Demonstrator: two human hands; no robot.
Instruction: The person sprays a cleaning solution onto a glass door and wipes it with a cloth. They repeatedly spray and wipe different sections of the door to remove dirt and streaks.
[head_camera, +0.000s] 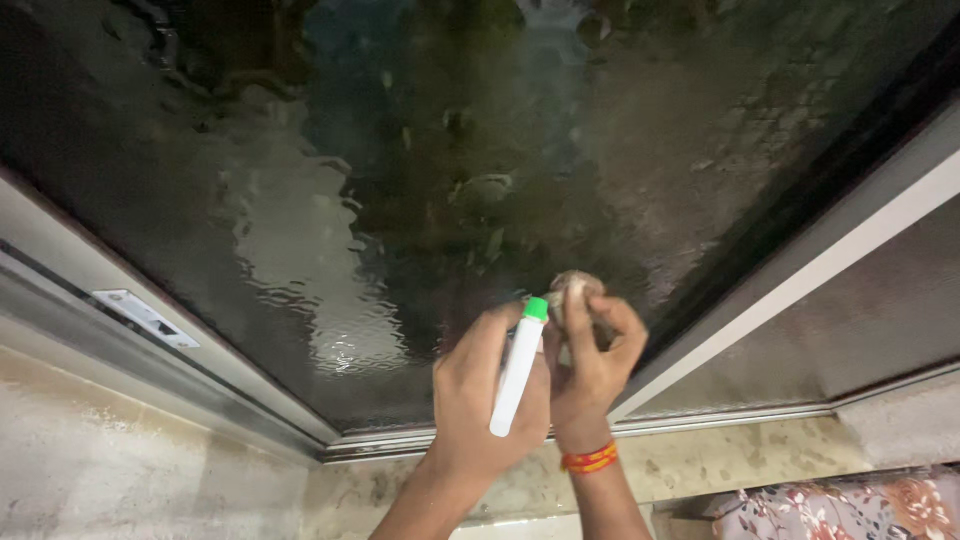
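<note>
Slim white cylindrical tube with a green cap (518, 372) is held upright in the left hand (480, 400), fingers wrapped round its lower half, cap end up, close to the dark patterned glass pane (380, 200) near its lower edge. Right hand (592, 362), an orange-red thread band (590, 459) on the wrist, sits just beside it; its fingers are pinched on a small crumpled beige wad of cloth or paper (577, 285), which lies against or very near the glass. Contact cannot be confirmed.

Judged step: work on the glass with wad and tube together, low on the pane. The cap looks closed, so any next move likely calls for opening it or bringing the tip to the wad while the other hand holds steady.

Pane: rippled, dark, with streaks and blurred reflections. Pale metal window frame (800, 280) runs along the right and bottom edges; sliding track (120, 330) along the left carries a small white label (145, 318). Below, a mottled beige stone sill (720, 460). Floral fabric (850, 510) at bottom right corner.
</note>
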